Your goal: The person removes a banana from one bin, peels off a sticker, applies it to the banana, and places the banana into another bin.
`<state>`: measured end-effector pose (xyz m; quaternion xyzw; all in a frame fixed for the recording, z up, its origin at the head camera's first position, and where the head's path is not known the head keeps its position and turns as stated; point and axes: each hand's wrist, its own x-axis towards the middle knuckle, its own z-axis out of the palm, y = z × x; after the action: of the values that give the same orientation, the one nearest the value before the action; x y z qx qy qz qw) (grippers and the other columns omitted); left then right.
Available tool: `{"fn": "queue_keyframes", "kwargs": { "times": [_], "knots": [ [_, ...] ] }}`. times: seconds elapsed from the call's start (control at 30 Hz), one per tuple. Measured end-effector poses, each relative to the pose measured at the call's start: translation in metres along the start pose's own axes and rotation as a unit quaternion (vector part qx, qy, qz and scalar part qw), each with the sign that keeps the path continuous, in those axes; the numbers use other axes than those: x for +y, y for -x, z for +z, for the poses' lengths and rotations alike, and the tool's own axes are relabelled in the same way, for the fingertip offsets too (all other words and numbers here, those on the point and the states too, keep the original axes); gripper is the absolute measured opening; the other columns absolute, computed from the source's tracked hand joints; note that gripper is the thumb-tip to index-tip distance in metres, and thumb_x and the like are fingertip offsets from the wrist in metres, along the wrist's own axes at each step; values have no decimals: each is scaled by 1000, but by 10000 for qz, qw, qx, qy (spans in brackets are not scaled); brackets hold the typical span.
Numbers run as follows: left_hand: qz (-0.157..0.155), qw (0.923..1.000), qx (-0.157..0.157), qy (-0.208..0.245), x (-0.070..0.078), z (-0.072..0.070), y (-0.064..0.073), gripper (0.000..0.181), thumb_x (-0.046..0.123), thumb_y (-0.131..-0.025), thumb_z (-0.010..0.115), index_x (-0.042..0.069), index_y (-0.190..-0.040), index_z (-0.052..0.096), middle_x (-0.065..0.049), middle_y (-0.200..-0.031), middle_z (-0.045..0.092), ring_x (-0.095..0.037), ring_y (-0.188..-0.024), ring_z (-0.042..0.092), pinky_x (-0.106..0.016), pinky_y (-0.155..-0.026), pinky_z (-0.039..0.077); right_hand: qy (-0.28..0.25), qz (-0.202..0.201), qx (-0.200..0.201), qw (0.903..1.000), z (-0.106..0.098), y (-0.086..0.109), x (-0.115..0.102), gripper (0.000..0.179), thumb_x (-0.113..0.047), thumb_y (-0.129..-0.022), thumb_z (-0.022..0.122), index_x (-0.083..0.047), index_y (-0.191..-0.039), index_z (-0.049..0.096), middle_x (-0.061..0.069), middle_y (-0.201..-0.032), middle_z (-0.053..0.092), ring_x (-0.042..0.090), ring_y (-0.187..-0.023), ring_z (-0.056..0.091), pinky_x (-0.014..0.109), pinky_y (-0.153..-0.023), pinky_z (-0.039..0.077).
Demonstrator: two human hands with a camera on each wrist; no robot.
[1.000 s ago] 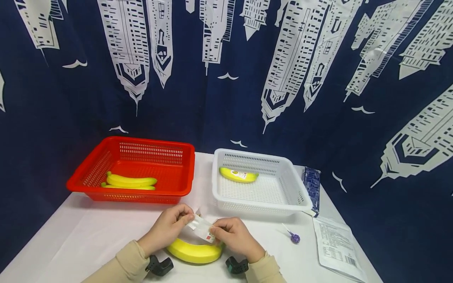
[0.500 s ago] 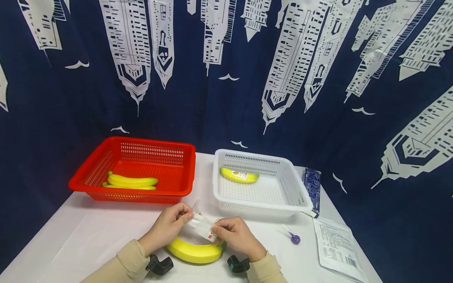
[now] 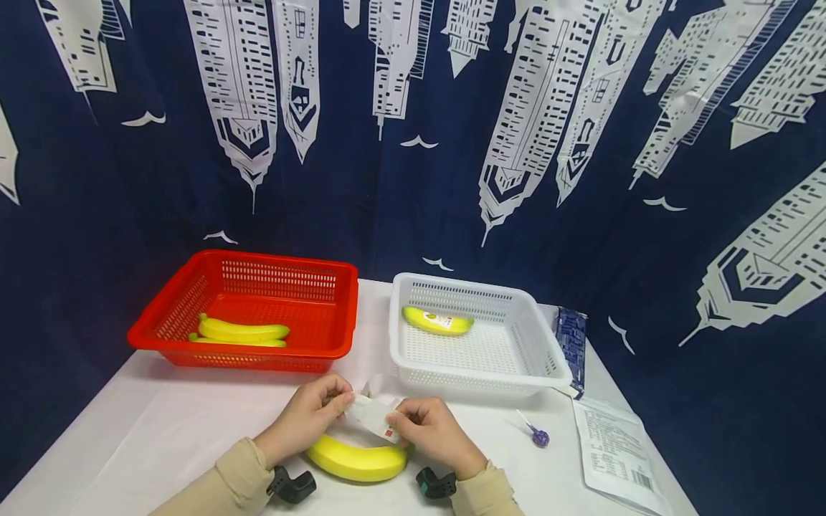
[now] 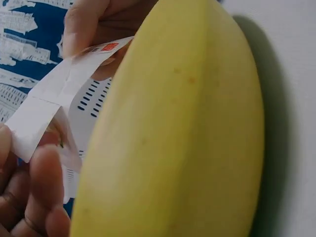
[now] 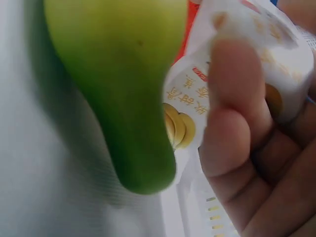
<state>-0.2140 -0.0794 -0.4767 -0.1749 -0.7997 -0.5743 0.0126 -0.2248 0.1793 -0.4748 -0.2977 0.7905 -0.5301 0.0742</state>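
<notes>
A strip of white label paper (image 3: 371,414) is stretched between both hands, above a yellow banana (image 3: 358,460) lying on the white table. My left hand (image 3: 308,414) pinches its left end between thumb and fingers. At the right end, beside a small red mark, my right hand (image 3: 429,431) pinches it too. Banana pictures and gold characters show on the label's (image 5: 190,106) printed side in the right wrist view. The banana (image 4: 177,128) fills much of the left wrist view, and its green stem end (image 5: 140,153) appears close up in the right wrist view.
A red basket (image 3: 258,358) with bananas (image 3: 241,331) stands back left. Beside it, a white basket (image 3: 464,374) holds a banana (image 3: 435,321) bearing a label. To the right lie a purple lollipop (image 3: 539,437), a dark blue packet (image 3: 571,347) and a white pouch (image 3: 616,451).
The label paper has tilted a little between the fingers, its surface showing flatter and whiter now. Both hands keep hold of it in nearly the same place. The head view has shifted slightly.
</notes>
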Motion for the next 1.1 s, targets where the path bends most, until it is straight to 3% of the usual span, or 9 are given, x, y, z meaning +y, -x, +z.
{"fn": "queue_keyframes", "kwargs": {
  "times": [0.1,0.27,0.37,0.53,0.67,0.8,0.97,1.1],
  "knots": [
    [-33,9991,-130,410,-2,2,2,15,20,-102,65,5,-103,63,-3,-84,65,-13,-68,63,-25,-64,52,6,-44,231,9997,5,1,1,21,-19,-96,73,-5,-81,73,17,-70,69,2,-55,55,19,-51,47],
    [112,9956,-516,769,-3,3,4,25,22,-105,60,9,-126,56,-10,-98,70,-14,-74,67,-27,-71,57,41,-75,462,9989,7,0,2,24,-18,-97,72,-3,-77,71,18,-70,69,2,-54,54,21,-51,49],
    [414,9944,-729,637,-2,3,5,24,20,-108,54,14,-131,51,-11,-102,70,-14,-77,68,-27,-76,57,85,13,514,9986,8,-1,1,26,-19,-97,72,-4,-76,71,17,-69,69,3,-54,54,21,-52,49],
    [942,9931,-662,237,-1,2,5,14,9,-109,47,15,-117,57,-7,-95,69,-13,-70,65,-27,-67,53,76,194,524,9984,8,-1,-1,27,-22,-96,74,-5,-75,71,16,-68,69,3,-53,54,19,-52,49],
    [928,9928,-761,43,-2,2,4,22,8,-108,49,19,-116,66,-1,-102,68,-12,-72,65,-26,-66,53,27,171,470,9987,9,-1,-1,27,-22,-96,74,-4,-75,71,17,-67,69,4,-54,55,19,-52,49],
    [1066,9904,-861,-187,-5,4,4,20,15,-104,60,25,-118,69,5,-105,70,-9,-78,63,-25,-69,53,-19,-26,455,9990,10,0,0,27,-19,-97,72,-4,-75,70,18,-67,68,3,-54,54,20,-52,49],
    [1582,9850,-539,-420,-9,8,3,12,23,-95,75,25,-106,73,6,-101,71,-5,-80,62,-25,-69,54,-134,-156,322,9993,12,0,0,27,-18,-98,71,-2,-77,69,21,-67,66,1,-54,54,19,-51,48],
    [1425,9882,114,-553,-11,11,4,18,27,-84,87,26,-91,70,7,-79,64,-4,-70,55,-22,-62,48,-166,-115,198,9996,14,0,0,27,-19,-98,71,-1,-78,70,22,-68,66,0,-54,53,17,-51,46]
  ]
}}
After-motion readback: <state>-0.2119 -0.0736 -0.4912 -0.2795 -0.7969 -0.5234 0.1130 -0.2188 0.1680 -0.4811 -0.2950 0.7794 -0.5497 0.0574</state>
